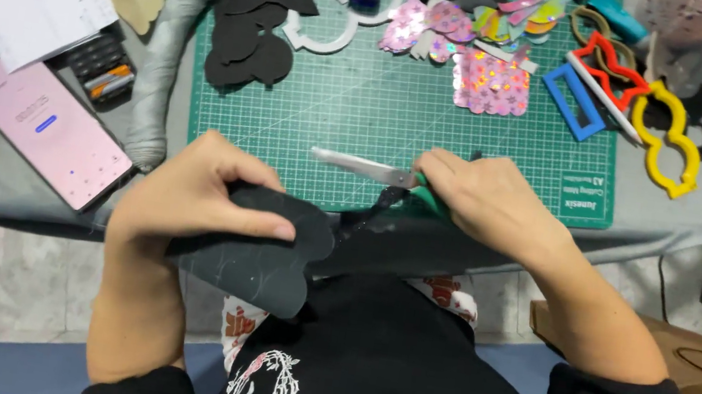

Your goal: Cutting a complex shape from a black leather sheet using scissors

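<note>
Black clothing with a pale printed ring fills the bottom centre of the frame, and just above it the left hand (186,201) pinches a dark grey sheet (270,254) of soft, matte material with a scalloped, cloud-like edge, thumb lying flat across its top. Right of centre, the right hand (487,202) is clenched in a grip around green-handled scissors (373,171), whose bright metal blades point left, over the near edge of the green cutting mat (380,119). That gridded mat covers the middle of the surface. Along its upper edge lie black cut-out shapes (251,28), white ring-shaped templates (324,33), and shiny holographic pink pieces (488,84) with wavy edges. At the upper right sit hollow plastic templates: a blue rectangle (573,100), a red outline (611,71) and a yellow outline (669,146). At the left a smartphone (49,132) with a pink screen rests on grey fabric.
</note>
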